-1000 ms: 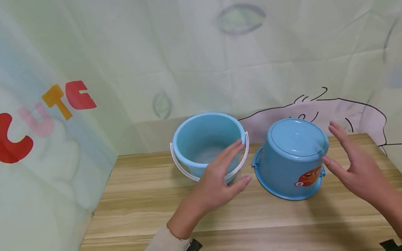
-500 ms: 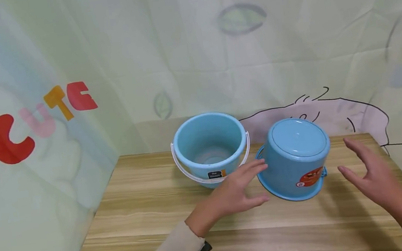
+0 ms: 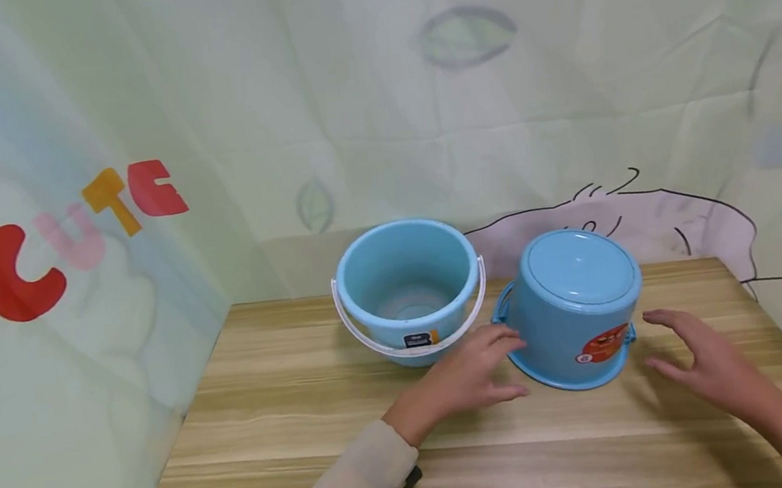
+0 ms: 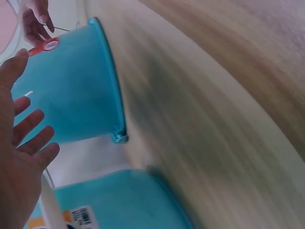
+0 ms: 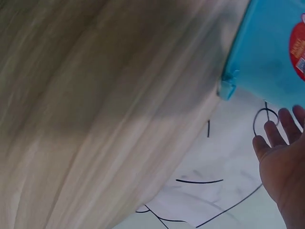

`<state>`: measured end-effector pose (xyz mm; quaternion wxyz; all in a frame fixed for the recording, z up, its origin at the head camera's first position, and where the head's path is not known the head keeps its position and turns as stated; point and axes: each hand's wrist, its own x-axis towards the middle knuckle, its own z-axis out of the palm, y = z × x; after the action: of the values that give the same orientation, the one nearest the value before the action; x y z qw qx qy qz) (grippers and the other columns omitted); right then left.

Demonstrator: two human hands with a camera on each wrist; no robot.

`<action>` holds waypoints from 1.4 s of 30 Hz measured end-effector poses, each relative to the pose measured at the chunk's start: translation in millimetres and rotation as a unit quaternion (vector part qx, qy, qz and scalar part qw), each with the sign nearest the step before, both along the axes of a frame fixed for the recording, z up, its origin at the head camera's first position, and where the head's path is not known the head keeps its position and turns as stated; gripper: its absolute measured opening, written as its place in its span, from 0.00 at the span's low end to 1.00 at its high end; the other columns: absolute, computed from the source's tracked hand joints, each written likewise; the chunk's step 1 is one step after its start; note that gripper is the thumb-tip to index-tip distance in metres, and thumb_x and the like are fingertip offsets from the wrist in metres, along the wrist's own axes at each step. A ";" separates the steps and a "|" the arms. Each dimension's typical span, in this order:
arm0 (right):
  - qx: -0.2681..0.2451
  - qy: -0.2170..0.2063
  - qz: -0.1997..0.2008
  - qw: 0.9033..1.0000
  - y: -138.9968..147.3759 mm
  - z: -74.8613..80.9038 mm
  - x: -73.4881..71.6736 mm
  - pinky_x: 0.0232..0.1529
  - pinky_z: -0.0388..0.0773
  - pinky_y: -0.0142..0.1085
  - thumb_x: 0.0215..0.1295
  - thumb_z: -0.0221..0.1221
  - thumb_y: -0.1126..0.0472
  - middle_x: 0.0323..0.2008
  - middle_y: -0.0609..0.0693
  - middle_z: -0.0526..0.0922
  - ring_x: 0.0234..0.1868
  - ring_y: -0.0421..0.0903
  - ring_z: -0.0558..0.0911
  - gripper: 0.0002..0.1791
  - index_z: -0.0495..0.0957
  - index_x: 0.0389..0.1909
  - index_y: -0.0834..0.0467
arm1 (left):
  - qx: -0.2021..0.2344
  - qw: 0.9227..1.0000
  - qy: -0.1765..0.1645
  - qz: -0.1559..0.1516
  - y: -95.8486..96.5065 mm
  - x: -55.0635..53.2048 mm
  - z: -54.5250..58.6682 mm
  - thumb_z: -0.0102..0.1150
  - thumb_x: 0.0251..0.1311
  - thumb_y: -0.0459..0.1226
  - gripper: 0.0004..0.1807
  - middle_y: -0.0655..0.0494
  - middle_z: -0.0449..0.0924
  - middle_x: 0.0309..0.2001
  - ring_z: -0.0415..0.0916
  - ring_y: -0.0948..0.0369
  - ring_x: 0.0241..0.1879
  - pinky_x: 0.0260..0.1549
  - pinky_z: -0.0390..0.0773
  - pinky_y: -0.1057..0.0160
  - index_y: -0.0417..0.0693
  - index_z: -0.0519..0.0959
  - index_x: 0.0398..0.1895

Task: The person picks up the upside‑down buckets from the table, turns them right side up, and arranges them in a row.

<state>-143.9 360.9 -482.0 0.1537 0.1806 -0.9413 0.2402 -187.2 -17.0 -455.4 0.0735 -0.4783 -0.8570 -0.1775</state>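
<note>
A blue bucket [image 3: 570, 328] stands upside down on the wooden table, its round base facing up and a red sticker on its side. My left hand [image 3: 469, 377] is just left of it, fingers loosely bent with the thumb apart, holding nothing. On the other side my right hand [image 3: 713, 359] is spread beside the bucket, a small gap from its wall. In the left wrist view the left palm [image 4: 19, 162] faces the upturned bucket [image 4: 71, 86]. The right wrist view has the right fingers [image 5: 271, 138] near the bucket's rim and handle joint.
A second, lighter blue bucket [image 3: 405, 275] stands upright to the left, its white handle [image 3: 404, 351] hanging down in front. The wooden table [image 3: 295, 418] ends at a printed curtain [image 3: 375, 116] behind and at both sides.
My left hand has moved right and down, away from the upright bucket to the upturned one. My right hand first drew away from the upturned bucket, then lowered beside it. Both buckets stay put.
</note>
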 end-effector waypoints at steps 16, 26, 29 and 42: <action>0.079 0.057 0.054 0.994 5.7 -22.8 -12.1 0.56 0.76 0.32 0.40 0.82 0.63 0.45 0.48 0.88 0.51 0.54 0.81 0.21 0.89 0.38 0.51 | -0.065 0.997 -0.013 0.048 14.3 -19.9 -27.6 0.68 0.66 0.46 0.23 0.53 0.79 0.60 0.75 0.58 0.64 0.68 0.71 0.64 0.47 0.81 0.61; 0.107 0.001 0.067 0.992 4.0 -24.9 -19.8 0.51 0.83 0.58 0.46 0.81 0.60 0.45 0.48 0.87 0.53 0.58 0.82 0.17 0.88 0.39 0.50 | -0.081 0.996 0.018 0.043 17.6 -37.2 -41.1 0.63 0.67 0.37 0.14 0.54 0.84 0.56 0.76 0.56 0.63 0.69 0.70 0.63 0.50 0.86 0.54; 0.117 0.013 0.078 0.990 2.5 -25.3 -23.5 0.50 0.84 0.56 0.46 0.81 0.59 0.45 0.48 0.87 0.53 0.56 0.82 0.17 0.89 0.38 0.51 | -0.091 0.994 0.033 0.042 17.9 -40.4 -40.6 0.64 0.67 0.36 0.12 0.55 0.85 0.54 0.77 0.56 0.61 0.68 0.70 0.62 0.50 0.87 0.51; 0.139 0.022 0.109 0.984 -0.6 -30.5 -28.9 0.50 0.84 0.54 0.46 0.80 0.60 0.44 0.48 0.88 0.52 0.56 0.83 0.16 0.89 0.37 0.50 | -0.128 0.988 0.060 0.063 25.2 -48.8 -46.0 0.64 0.65 0.37 0.08 0.57 0.85 0.49 0.78 0.56 0.56 0.62 0.74 0.63 0.52 0.89 0.44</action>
<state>-172.8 360.3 -512.5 0.1206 0.3072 -0.9365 0.1184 -236.0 8.2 -501.4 0.0742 -0.4388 -0.8949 -0.0324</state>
